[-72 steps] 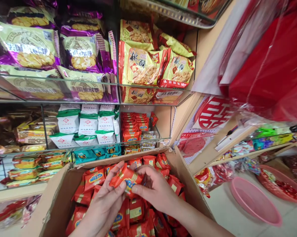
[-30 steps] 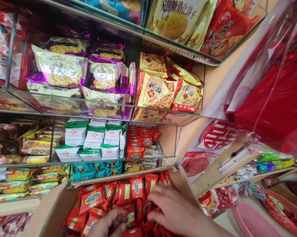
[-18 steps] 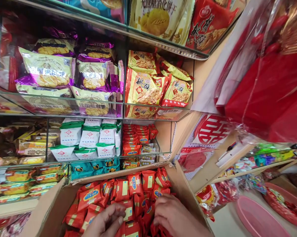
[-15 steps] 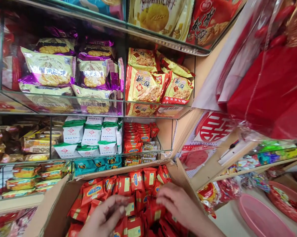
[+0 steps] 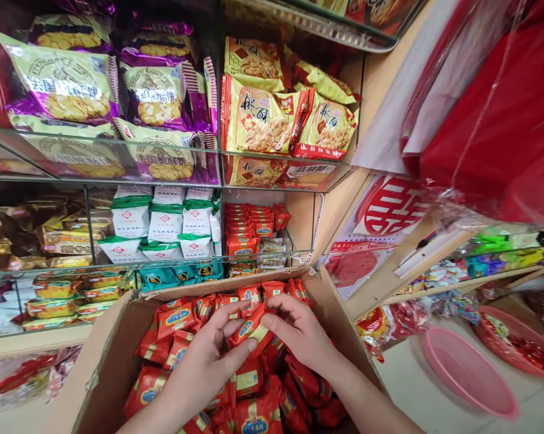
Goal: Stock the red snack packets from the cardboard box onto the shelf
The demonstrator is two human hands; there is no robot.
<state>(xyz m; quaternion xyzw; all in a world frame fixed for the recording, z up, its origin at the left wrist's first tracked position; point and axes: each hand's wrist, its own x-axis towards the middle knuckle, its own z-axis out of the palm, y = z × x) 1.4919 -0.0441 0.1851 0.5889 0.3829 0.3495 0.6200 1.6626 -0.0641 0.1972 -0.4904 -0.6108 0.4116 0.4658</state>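
Above an open cardboard box (image 5: 101, 361), both my hands are on one small red snack packet (image 5: 249, 328) with a blue and gold label. My left hand (image 5: 206, 355) curls round the packet's left end, thumb below and fingers above. My right hand (image 5: 303, 334) pinches its right end between thumb and fingers. Beneath them the box is filled with many similar red packets (image 5: 256, 416), lying at various angles. Parts of the packets in the middle are hidden by my hands and wrists.
Glass shelves (image 5: 163, 147) with bagged biscuits rise behind the box. White and green packets (image 5: 166, 226) and more red packets (image 5: 242, 246) sit on a lower shelf. Red wrapped goods (image 5: 493, 132) hang at upper right. A pink basin (image 5: 471, 374) stands on the floor at right.
My right hand has lifted a red packet out of the pile and turned inward. My left hand has come up to meet it. The view has tilted down slightly.
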